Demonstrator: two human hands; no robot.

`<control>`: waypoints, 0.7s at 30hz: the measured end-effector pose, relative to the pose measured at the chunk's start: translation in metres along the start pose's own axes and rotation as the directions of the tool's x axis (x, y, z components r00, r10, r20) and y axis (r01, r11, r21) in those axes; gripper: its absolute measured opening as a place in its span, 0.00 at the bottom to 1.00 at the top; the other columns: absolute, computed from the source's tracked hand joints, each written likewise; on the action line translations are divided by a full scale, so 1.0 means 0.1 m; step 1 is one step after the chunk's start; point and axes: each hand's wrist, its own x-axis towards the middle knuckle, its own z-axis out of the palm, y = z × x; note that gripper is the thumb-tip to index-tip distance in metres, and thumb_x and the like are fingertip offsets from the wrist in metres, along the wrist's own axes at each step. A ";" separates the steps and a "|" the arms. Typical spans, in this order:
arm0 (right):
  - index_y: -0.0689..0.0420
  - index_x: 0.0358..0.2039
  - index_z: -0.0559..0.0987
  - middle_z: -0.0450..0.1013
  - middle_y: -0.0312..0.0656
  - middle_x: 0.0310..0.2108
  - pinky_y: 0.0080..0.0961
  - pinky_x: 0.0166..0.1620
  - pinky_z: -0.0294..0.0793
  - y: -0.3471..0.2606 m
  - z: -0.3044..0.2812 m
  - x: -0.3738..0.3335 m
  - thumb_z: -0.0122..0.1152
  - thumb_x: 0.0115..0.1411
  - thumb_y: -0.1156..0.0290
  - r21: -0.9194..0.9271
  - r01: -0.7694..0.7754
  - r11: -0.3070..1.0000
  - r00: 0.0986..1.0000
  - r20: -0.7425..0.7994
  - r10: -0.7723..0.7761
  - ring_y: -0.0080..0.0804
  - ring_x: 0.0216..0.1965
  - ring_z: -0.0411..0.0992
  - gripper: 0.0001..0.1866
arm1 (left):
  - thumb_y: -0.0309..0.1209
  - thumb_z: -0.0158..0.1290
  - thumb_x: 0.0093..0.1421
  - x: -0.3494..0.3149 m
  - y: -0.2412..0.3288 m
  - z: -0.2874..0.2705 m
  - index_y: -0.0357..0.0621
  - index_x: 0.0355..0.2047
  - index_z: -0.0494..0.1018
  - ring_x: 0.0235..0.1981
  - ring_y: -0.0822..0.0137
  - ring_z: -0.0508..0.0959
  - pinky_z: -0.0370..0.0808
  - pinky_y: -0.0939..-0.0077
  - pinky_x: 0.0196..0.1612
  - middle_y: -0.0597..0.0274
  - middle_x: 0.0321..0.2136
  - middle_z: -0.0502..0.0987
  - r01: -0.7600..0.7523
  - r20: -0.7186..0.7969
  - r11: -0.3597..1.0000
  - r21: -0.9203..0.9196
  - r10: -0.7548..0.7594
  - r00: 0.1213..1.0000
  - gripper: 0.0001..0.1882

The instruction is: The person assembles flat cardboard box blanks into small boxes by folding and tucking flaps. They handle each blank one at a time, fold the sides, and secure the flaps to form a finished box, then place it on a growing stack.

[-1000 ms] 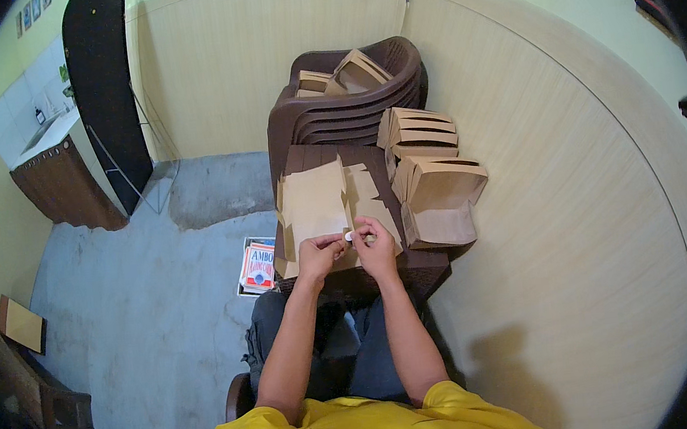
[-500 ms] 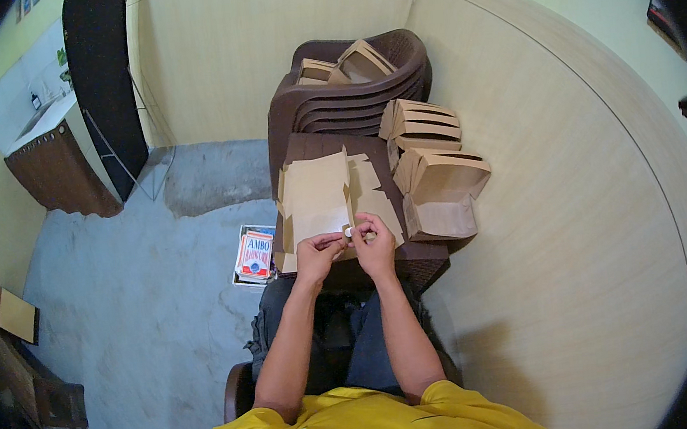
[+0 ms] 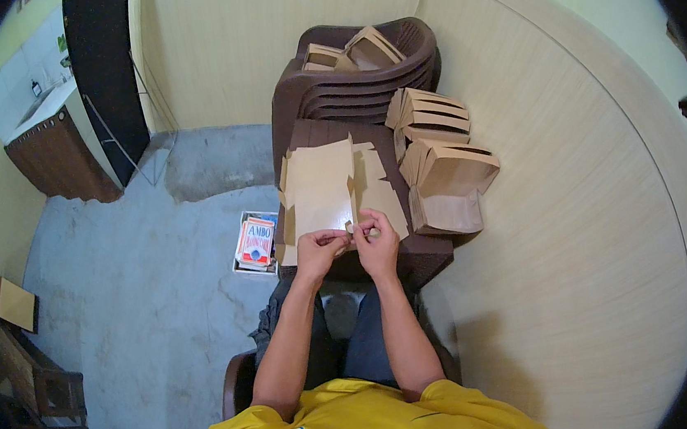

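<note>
A flat brown cardboard box blank with cut flaps lies on the brown plastic stool-like surface in front of me, over a second cardboard sheet. My left hand is closed at its near edge, thumb and fingers pinching a corner flap. Close beside it, my right hand is closed with fingers bent around a small pale object, too small to name. The fingertips of both hands almost meet at the flap. The fingers partly hide the near right corner of the blank.
Folded cardboard boxes stand to the right, with more on the stacked brown chairs behind. A white container with printed packets stands on the floor at left. A wooden wall closes the right side.
The view has shifted slightly. Both hands stay at the blank's near edge; the small pale object now sits further within my right fingers, away from the flap.
</note>
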 end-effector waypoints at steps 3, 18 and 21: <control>0.63 0.55 0.79 0.78 0.37 0.33 0.26 0.41 0.87 0.00 -0.05 0.00 0.67 0.65 0.83 -0.004 -0.003 1.000 0.999 0.052 0.003 0.21 0.37 0.76 0.18 | 0.19 0.66 0.62 -0.03 -0.02 0.01 0.31 0.43 0.85 0.37 0.70 0.86 0.83 0.76 0.43 0.55 0.37 0.88 -0.033 0.009 0.999 0.012 0.033 0.999 0.09; 0.60 0.52 0.82 0.79 0.34 0.33 0.23 0.39 0.84 -0.04 -0.04 -0.03 0.71 0.62 0.80 0.020 -0.078 0.997 0.990 0.121 0.075 0.19 0.37 0.76 0.17 | 0.25 0.63 0.68 -0.07 -0.10 -0.05 0.34 0.41 0.84 0.36 0.73 0.83 0.80 0.78 0.44 0.61 0.36 0.87 -0.060 0.008 0.998 0.004 0.060 0.998 0.06; 0.62 0.54 0.81 0.76 0.33 0.35 0.20 0.39 0.84 -0.05 -0.05 -0.07 0.69 0.63 0.84 -0.046 -0.055 0.997 0.988 0.145 0.061 0.17 0.38 0.75 0.18 | 0.26 0.64 0.68 -0.07 -0.12 -0.08 0.33 0.44 0.85 0.36 0.74 0.82 0.78 0.79 0.42 0.61 0.36 0.86 -0.015 0.017 1.000 -0.023 0.015 1.000 0.08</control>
